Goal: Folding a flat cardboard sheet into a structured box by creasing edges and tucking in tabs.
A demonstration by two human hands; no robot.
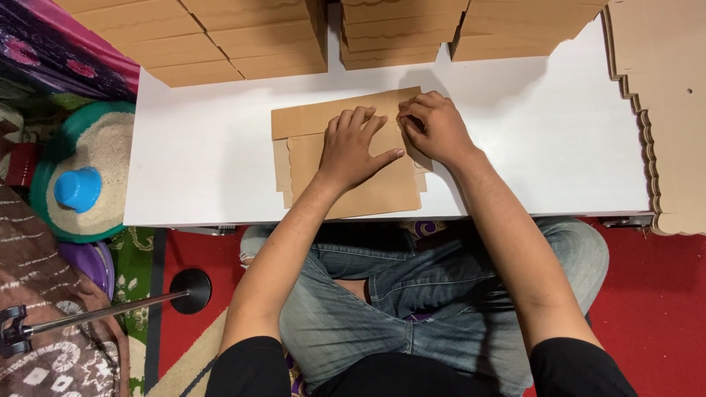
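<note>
A flat brown cardboard piece (pixel 309 119) with folded flaps lies on the low white table (pixel 198 162), near its front edge. My left hand (pixel 354 147) lies palm down on the middle of it, fingers spread. My right hand (pixel 435 129) rests on its upper right corner, fingers curled and pinching at the cardboard edge. Both hands touch each other at the fingertips. The centre of the cardboard is hidden under my hands.
Stacks of folded cardboard (pixel 243 37) line the table's far edge, and a pile of scalloped cardboard sheets (pixel 662 110) sits at the right. On the floor at left are a teal basin of rice (pixel 103 147) with a blue cup (pixel 77 188), and a stand's round base (pixel 190 289).
</note>
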